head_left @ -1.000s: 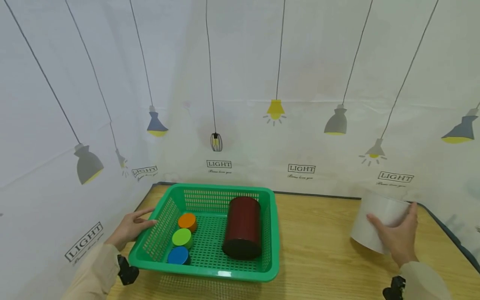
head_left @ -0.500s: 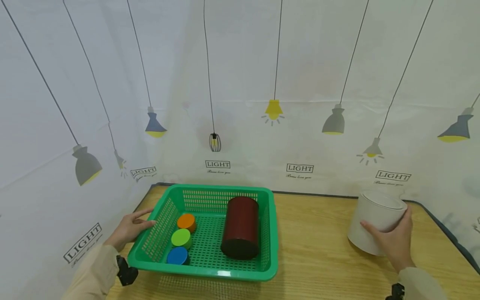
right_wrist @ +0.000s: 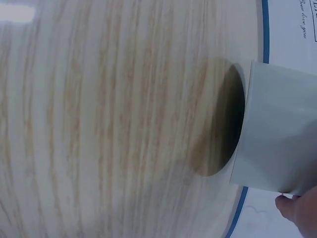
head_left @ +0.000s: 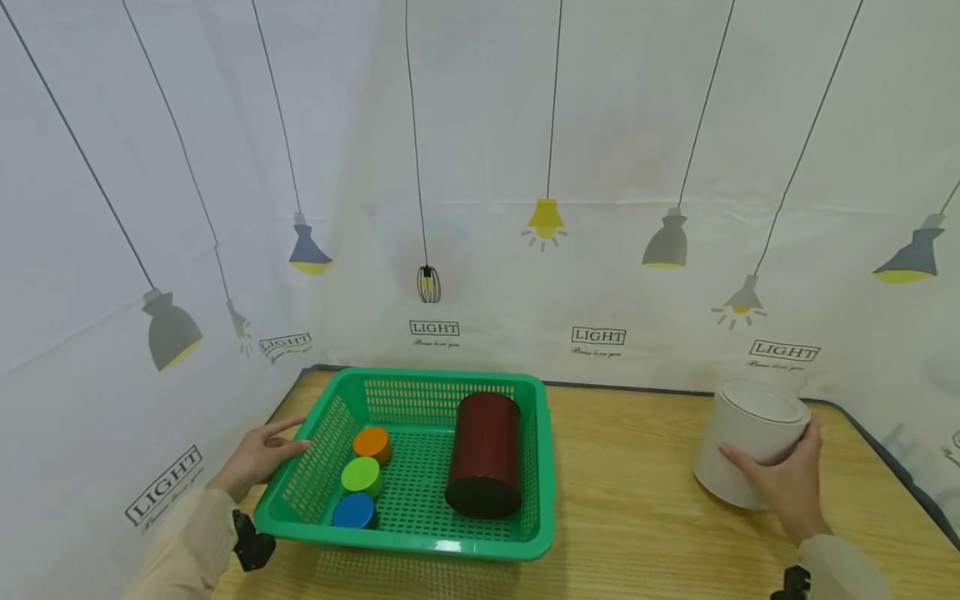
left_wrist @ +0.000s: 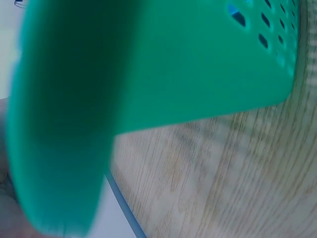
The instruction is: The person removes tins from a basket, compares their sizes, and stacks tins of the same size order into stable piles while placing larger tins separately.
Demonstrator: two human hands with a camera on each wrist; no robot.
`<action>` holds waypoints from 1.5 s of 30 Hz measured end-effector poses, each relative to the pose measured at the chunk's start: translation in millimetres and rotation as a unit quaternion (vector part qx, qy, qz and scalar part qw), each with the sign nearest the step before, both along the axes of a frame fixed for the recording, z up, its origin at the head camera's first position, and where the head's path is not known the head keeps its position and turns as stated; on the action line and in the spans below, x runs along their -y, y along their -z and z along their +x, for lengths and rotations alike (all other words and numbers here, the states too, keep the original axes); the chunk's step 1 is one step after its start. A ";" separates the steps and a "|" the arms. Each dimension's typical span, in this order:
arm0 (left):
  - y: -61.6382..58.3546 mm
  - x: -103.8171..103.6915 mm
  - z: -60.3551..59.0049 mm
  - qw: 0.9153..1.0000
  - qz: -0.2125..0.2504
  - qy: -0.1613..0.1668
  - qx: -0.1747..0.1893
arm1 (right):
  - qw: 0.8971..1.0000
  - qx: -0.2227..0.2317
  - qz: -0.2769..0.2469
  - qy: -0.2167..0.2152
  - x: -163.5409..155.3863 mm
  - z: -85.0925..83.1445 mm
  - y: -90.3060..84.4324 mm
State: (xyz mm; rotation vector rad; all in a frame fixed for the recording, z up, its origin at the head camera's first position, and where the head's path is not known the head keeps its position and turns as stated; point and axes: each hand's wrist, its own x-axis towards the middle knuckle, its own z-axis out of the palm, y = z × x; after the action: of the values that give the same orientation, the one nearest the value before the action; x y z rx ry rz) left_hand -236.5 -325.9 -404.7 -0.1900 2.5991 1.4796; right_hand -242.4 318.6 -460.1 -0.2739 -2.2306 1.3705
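Note:
A green plastic basket [head_left: 543, 467] with slotted walls stands at the left of the table in the head view. My left hand [head_left: 258, 457] holds its left rim, thumb on top; the other fingers are partly hidden. Inside lie a dark red cylinder [head_left: 486, 450] on its side and three short round pieces: orange [head_left: 372, 446], lime green [head_left: 362, 477] and blue [head_left: 356, 511]. At the right, my right hand [head_left: 787, 479] grips a white cylinder [head_left: 742, 442] from its near right side. The right wrist view shows a dark shadow [right_wrist: 225, 124] by its base; whether the base touches the table I cannot tell.
The wood-grain table [head_left: 622, 492] has a dark edge strip along its back and sides. Behind it and at the left hangs a white sheet [head_left: 495, 167] printed with lamps and lettering. Bare tabletop lies between basket and white cylinder.
The white cylinder, tilted a second ago, has come more upright in my right hand, so its top face shows. It shifted slightly left. The left hand and basket stay about the same.

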 end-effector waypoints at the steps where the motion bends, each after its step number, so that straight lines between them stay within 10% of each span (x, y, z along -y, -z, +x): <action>1: -0.2 -0.2 0.0 1.000 0.000 0.000 0.000 | 1.000 0.004 -0.001 0.001 0.4 0.8 -0.4; 22: 0.9 -0.4 -1.2 1.000 -0.012 -0.001 0.002 | 0.998 0.053 0.000 -0.035 -9.6 4.3 15.9; 45: 0.7 -1.2 0.8 1.000 -0.016 0.002 -0.006 | 0.997 -0.029 0.058 -0.048 -28.0 0.1 8.2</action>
State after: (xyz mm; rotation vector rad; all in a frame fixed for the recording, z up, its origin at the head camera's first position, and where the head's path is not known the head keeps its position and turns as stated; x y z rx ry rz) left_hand -235.7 -324.7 -405.4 -0.1796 2.6323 1.4415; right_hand -242.2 346.6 -468.3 -0.0867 -2.2901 1.2733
